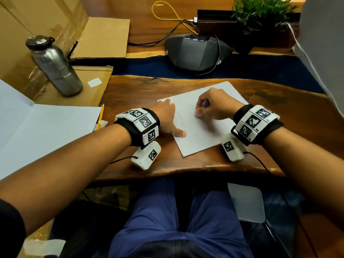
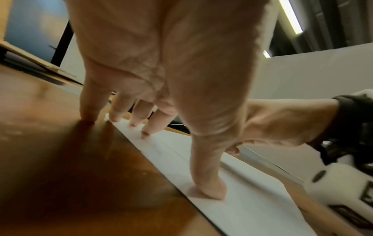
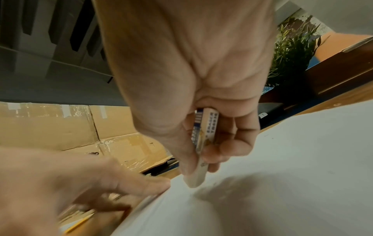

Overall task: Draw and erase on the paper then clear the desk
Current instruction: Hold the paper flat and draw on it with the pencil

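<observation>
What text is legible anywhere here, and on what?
"ERASER": on the sleeve of the eraser that the right hand grips; the line beside it is too blurred.
Wristband markers: square codes, no words; small digits beside them unreadable.
Bottle: nothing readable.

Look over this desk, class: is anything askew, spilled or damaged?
Only the paper lies askew, its edges turned at an angle to the desk front edge. The left hand pins it while the right hand rubs with an eraser. Nothing spilled.
</observation>
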